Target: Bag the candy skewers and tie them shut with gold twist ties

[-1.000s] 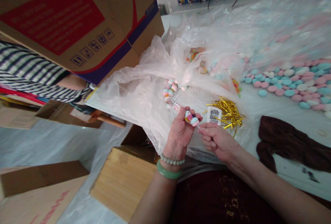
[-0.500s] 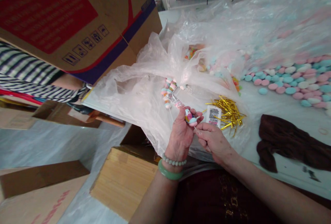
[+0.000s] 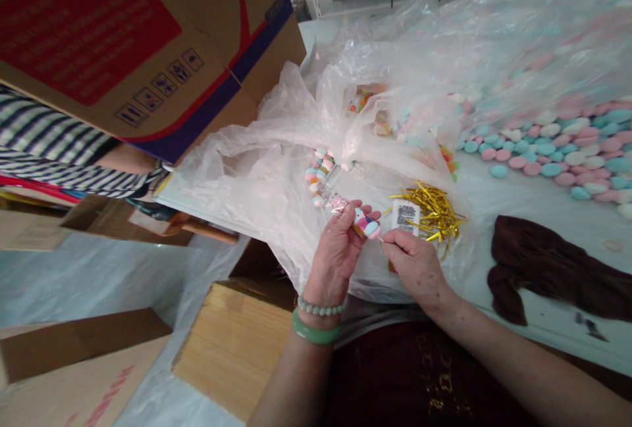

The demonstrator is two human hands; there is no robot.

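Note:
In my left hand [image 3: 336,249], palm up with the fingers curled, lies a small clear packet of pastel candies [image 3: 366,224] with a printed pink-and-purple figure. My right hand [image 3: 412,262] is closed in a pinch on a thin pale strand [image 3: 381,239] at the packet's near end; whether it is string or film I cannot tell. Beyond my left hand a string of pastel candies [image 3: 313,174] and a clear printed wrapper [image 3: 332,198] lie on the plastic sheet [image 3: 276,197]. Gold twist ties [image 3: 437,210] are heaped over a white label card [image 3: 405,216], just past my right hand.
Loose pink, blue and white candies [image 3: 557,150] spread across the right, partly under plastic. Dark brown cloth [image 3: 548,266] lies on the table's right. A big carton [image 3: 148,39] stands at left, beside a person's striped sleeve [image 3: 54,131]. Open boxes [image 3: 232,348] sit below.
My right hand has drawn slightly away to the right from the packet, still pinching the strand. My left hand with the packet has shifted slightly left.

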